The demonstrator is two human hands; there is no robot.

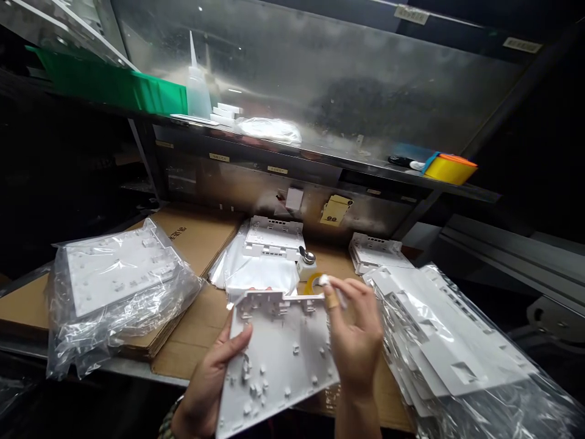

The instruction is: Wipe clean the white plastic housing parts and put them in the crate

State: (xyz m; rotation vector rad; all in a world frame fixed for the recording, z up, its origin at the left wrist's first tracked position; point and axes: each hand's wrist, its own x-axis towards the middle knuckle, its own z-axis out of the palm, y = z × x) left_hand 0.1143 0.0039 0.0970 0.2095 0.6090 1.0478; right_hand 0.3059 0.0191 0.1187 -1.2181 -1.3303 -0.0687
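A white moulded plastic panel [278,360] with small pegs and clips is tilted up in front of me. My left hand [210,378] grips its left edge, thumb on top and fingers under. My right hand [354,332] is closed at the panel's upper right corner, pinching a small white wad [325,281], maybe a cloth, against it. One finger wears a tan bandage.
Bagged white panels [114,274] lie left on flattened cardboard [196,231]. Another bagged stack [452,341] fills the right. Behind are loose panels [274,238], a tape roll [313,281] and a small metal-topped bottle [307,259]. A shelf above holds a squeeze bottle [197,91], green bin [109,85] and yellow tape [450,167].
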